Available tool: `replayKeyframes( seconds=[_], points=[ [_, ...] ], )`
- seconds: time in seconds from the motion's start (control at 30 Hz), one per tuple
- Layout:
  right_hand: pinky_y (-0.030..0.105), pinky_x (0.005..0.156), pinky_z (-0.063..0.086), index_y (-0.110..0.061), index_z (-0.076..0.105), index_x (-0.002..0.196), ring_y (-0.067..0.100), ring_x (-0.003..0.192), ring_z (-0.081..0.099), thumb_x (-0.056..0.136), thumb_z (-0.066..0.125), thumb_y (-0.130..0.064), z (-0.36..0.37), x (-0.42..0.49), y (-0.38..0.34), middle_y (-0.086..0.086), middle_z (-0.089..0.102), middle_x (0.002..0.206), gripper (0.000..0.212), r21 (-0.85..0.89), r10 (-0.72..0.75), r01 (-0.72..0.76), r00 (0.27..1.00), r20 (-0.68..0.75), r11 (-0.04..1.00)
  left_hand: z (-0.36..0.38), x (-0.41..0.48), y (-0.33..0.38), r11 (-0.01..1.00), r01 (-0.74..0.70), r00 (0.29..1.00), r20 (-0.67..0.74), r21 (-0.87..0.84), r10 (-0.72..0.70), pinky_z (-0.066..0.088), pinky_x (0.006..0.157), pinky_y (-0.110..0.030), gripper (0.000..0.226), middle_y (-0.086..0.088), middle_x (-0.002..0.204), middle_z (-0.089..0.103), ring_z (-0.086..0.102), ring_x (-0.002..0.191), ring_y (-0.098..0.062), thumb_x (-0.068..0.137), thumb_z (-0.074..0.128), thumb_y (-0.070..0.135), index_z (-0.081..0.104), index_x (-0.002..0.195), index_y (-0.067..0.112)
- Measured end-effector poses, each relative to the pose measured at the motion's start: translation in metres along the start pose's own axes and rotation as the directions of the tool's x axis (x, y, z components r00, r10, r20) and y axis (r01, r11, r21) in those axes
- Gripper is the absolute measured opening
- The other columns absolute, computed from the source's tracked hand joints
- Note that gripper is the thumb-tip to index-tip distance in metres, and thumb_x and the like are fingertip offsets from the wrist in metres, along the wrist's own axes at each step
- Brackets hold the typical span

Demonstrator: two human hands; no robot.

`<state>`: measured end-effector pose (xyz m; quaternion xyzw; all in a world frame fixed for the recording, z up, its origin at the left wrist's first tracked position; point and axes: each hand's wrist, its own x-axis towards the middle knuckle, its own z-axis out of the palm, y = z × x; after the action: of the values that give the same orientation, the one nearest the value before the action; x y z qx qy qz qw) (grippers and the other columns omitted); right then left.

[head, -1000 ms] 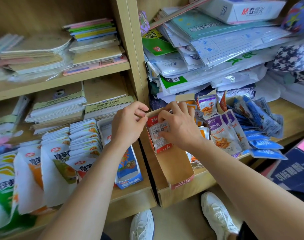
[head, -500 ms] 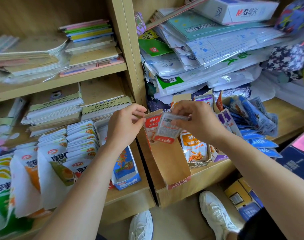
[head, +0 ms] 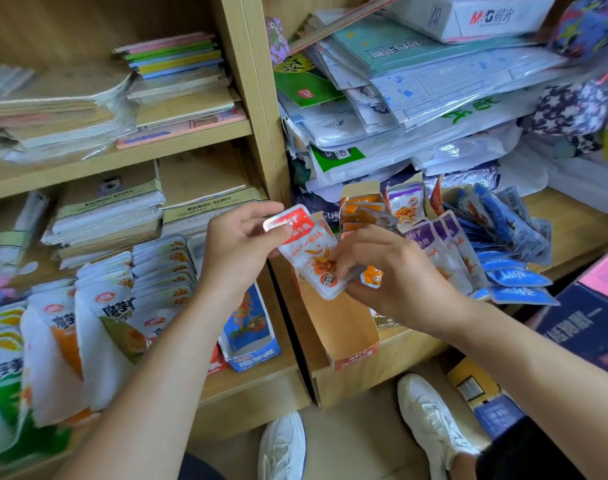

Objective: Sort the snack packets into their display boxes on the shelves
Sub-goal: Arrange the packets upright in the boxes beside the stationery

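Note:
A red-and-white snack packet (head: pixel 304 252) is held in the air over a long brown cardboard display box (head: pixel 342 327) with a red front. My left hand (head: pixel 238 249) pinches the packet's red top end. My right hand (head: pixel 390 275) pinches its lower end, fingers curled. Behind them stand orange packets (head: pixel 359 209) in a box, purple packets (head: pixel 444 244) and a heap of blue packets (head: pixel 507 258) on the right shelf.
White and green packets (head: pixel 98 313) stand in rows on the left shelf beside a blue box (head: pixel 252 327). Notebooks and plastic-wrapped stationery fill the upper shelves. A wooden upright (head: pixel 257 98) divides the shelves. Cartons (head: pixel 586 320) sit at right; my white shoes are on the floor.
The packet has come up out of the brown box and turned face up. My left hand left the box's rim and now holds the packet's top end together with my right hand.

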<state>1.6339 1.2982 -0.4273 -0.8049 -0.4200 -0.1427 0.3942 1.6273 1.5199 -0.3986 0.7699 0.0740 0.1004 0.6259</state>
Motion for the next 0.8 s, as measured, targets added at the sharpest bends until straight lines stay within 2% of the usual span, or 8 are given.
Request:
replayKeyframes(
  seconds=[0.07, 0.13, 0.2, 0.33, 0.43, 0.53, 0.63, 0.8],
  points=[
    [0.028, 0.086, 0.052, -0.014, 0.074, 0.092, 0.02, 0.103, 0.064, 0.078, 0.084, -0.007, 0.004, -0.002, 0.003, 0.001, 0.068, 0.108, 0.018, -0.099, -0.02, 0.03, 0.995, 0.095, 0.995, -0.002, 0.001, -0.001, 0.997, -0.073, 0.997, 0.022, 0.039, 0.072, 0.054, 0.061, -0.018, 0.029, 0.005, 0.094, 0.078, 0.074, 0.084, -0.008, 0.086, 0.075, 0.001, 0.076, 0.106, 0.022],
    [0.026, 0.093, 0.049, -0.017, 0.075, 0.102, 0.019, 0.11, 0.06, 0.077, 0.085, -0.018, 0.006, -0.004, 0.007, -0.001, 0.068, 0.115, 0.027, -0.182, 0.025, 0.01, 0.981, 0.19, 0.983, -0.003, 0.002, -0.003, 0.971, -0.215, 0.976, 0.037, 0.107, 0.212, 0.058, 0.067, -0.023, 0.035, 0.01, 0.089, 0.078, 0.074, 0.083, -0.006, 0.085, 0.074, -0.002, 0.075, 0.094, 0.032],
    [0.033, 0.095, 0.048, -0.019, 0.075, 0.11, 0.021, 0.115, 0.057, 0.075, 0.086, -0.025, 0.006, -0.006, 0.012, -0.002, 0.068, 0.12, 0.037, -0.277, 0.086, -0.022, 0.971, 0.222, 0.961, -0.002, 0.003, -0.004, 0.915, -0.327, 0.944, 0.032, 0.235, 0.329, 0.059, 0.069, -0.025, 0.036, 0.016, 0.084, 0.075, 0.073, 0.082, -0.003, 0.085, 0.075, 0.001, 0.071, 0.088, 0.037],
    [0.048, 0.093, 0.037, -0.027, 0.07, 0.121, 0.027, 0.124, 0.048, 0.069, 0.088, -0.042, 0.004, -0.008, 0.019, -0.004, 0.061, 0.132, 0.057, -0.491, 0.195, -0.077, 0.961, 0.194, 0.868, 0.006, 0.008, -0.01, 0.802, -0.423, 0.894, 0.049, 0.422, 0.446, 0.057, 0.066, -0.02, 0.02, 0.021, 0.081, 0.069, 0.069, 0.077, 0.0, 0.085, 0.078, 0.008, 0.072, 0.088, 0.027],
    [0.053, 0.099, 0.031, -0.037, 0.059, 0.134, 0.027, 0.136, 0.031, 0.072, 0.08, -0.057, 0.001, -0.004, 0.019, -0.009, 0.044, 0.15, 0.069, -0.576, 0.309, -0.105, 0.912, 0.269, 0.81, 0.012, 0.014, -0.019, 0.689, -0.491, 0.843, 0.093, 0.533, 0.529, 0.059, 0.065, -0.03, 0.009, 0.012, 0.082, 0.072, 0.069, 0.076, -0.003, 0.085, 0.077, 0.012, 0.074, 0.089, 0.019],
    [0.052, 0.104, 0.027, -0.037, 0.048, 0.144, 0.024, 0.141, 0.02, 0.077, 0.074, -0.061, 0.005, -0.003, 0.023, -0.014, 0.034, 0.154, 0.076, -0.627, 0.388, -0.103, 0.857, 0.338, 0.772, 0.015, 0.019, -0.026, 0.529, -0.486, 0.803, 0.116, 0.696, 0.585, 0.053, 0.063, -0.035, 0.008, 0.009, 0.082, 0.071, 0.065, 0.083, -0.015, 0.082, 0.078, 0.018, 0.075, 0.086, 0.024],
    [0.052, 0.105, 0.028, -0.037, 0.047, 0.144, 0.023, 0.141, 0.018, 0.076, 0.074, -0.061, 0.007, -0.005, 0.025, -0.015, 0.033, 0.155, 0.076, -0.627, 0.395, -0.098, 0.848, 0.355, 0.773, 0.021, 0.024, -0.033, 0.381, -0.48, 0.757, 0.153, 0.79, 0.636, 0.042, 0.07, -0.035, 0.008, 0.008, 0.077, 0.066, 0.057, 0.086, -0.023, 0.078, 0.079, 0.019, 0.073, 0.076, 0.024],
    [0.049, 0.105, 0.027, -0.037, 0.047, 0.144, 0.022, 0.139, 0.021, 0.073, 0.078, -0.06, 0.007, -0.006, 0.027, -0.014, 0.034, 0.155, 0.081, -0.602, 0.38, -0.102, 0.854, 0.356, 0.792, 0.029, 0.028, -0.045, 0.329, -0.343, 0.775, 0.067, 0.88, 0.628, 0.038, 0.075, -0.037, 0.009, -0.001, 0.096, 0.056, 0.048, 0.096, -0.028, 0.08, 0.075, 0.034, 0.075, 0.077, 0.026]
  ],
)
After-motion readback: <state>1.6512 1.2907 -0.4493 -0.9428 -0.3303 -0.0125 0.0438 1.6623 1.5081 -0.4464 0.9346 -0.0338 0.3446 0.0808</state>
